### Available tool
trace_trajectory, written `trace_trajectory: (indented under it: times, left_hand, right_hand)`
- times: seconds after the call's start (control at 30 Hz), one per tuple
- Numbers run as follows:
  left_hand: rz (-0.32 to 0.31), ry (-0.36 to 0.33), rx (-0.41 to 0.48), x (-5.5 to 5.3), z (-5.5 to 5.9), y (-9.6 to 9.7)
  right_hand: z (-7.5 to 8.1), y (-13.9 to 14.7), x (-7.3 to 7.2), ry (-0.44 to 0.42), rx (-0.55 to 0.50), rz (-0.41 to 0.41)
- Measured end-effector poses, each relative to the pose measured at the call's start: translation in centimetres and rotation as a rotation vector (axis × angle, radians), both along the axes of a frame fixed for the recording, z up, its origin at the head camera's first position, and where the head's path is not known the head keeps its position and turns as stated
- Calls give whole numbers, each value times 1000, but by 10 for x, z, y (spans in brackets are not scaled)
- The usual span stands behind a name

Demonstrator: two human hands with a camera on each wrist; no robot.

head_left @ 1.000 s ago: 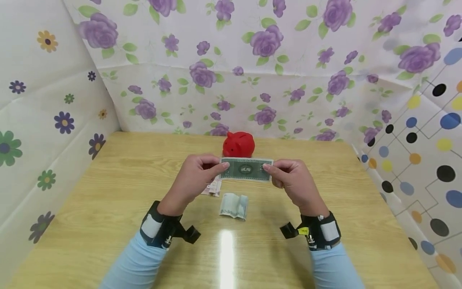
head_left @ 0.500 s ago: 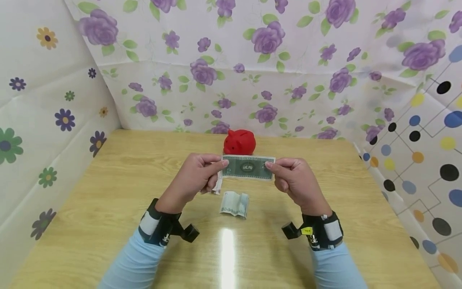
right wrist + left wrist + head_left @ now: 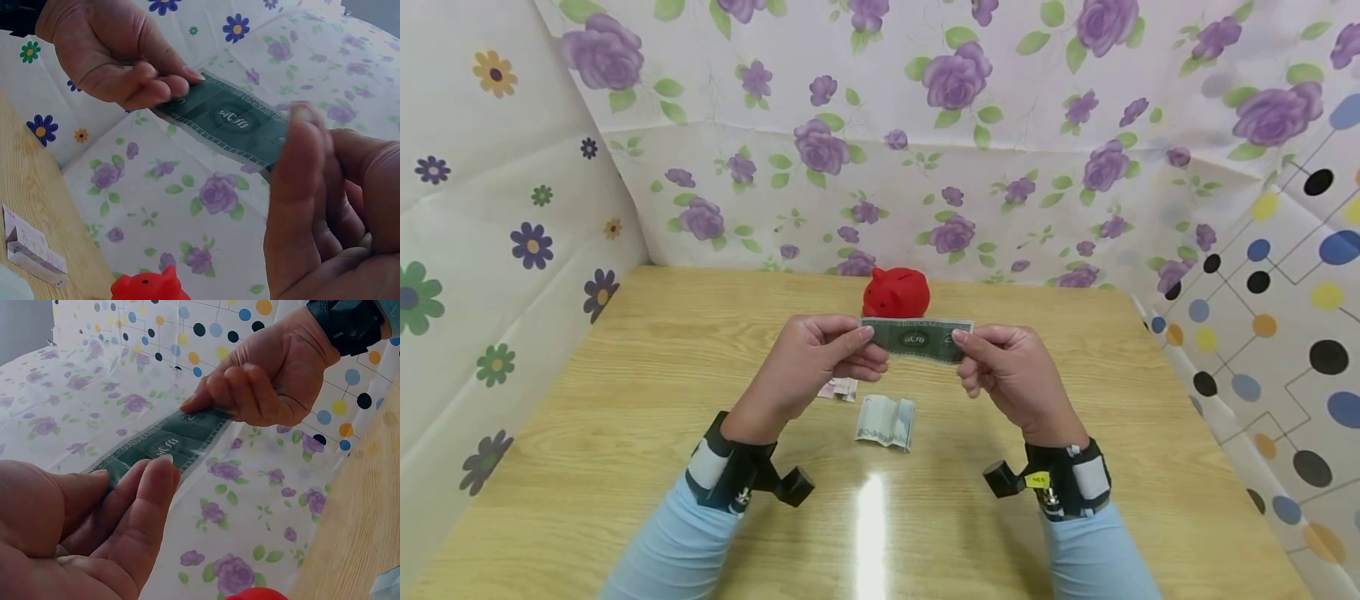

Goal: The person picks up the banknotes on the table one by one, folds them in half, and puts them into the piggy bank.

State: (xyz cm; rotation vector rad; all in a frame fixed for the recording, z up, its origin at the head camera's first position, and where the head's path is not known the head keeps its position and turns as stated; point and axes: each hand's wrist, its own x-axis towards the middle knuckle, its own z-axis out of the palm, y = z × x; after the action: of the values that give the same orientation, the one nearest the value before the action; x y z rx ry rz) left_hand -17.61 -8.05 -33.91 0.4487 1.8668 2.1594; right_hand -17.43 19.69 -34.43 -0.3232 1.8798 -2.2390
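A green banknote [image 3: 914, 339] is stretched flat between both hands, above the table and in front of the red piggy bank [image 3: 897, 293]. My left hand [image 3: 812, 354] pinches its left end between thumb and fingers. At the other end, my right hand [image 3: 1009, 367] pinches it the same way. Both wrist views show the banknote [image 3: 225, 119] from its printed side, with a light border and a dark oval in the middle. Below the hands a creased pale banknote [image 3: 885, 422] lies on the table. Partly behind the left hand is a folded pinkish banknote [image 3: 840, 388].
The wooden table [image 3: 647, 467] meets a purple-flowered cloth [image 3: 745, 208] at its back edge. Cloth with coloured flowers [image 3: 490, 275] hangs on the left, and cloth with dots [image 3: 1285, 350] on the right. Both wrists wear strapped cameras [image 3: 793, 486].
The outer fingers of both hands have spread under the banknote, and the note has tipped, appearing narrower. More of the pinkish banknote shows than half a second ago.
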Motion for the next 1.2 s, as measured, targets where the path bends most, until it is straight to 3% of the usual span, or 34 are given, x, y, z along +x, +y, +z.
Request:
trace_trajectory:
  times: [0.3, 0.63, 0.97, 1.2]
  left_hand:
    - [60, 65, 25, 4, -7, 3]
    - [210, 234, -102, 4, -5, 5]
    - [289, 219, -79, 6, -1, 7]
    - [263, 263, -60, 6, -3, 10]
  right_hand:
    - [-6, -1, 4, 54, -37, 14]
    - [-3, -3, 2, 180, 135, -99]
    - [-4, -4, 1, 260, 155, -137]
    - [-4, -4, 2, 283, 157, -88]
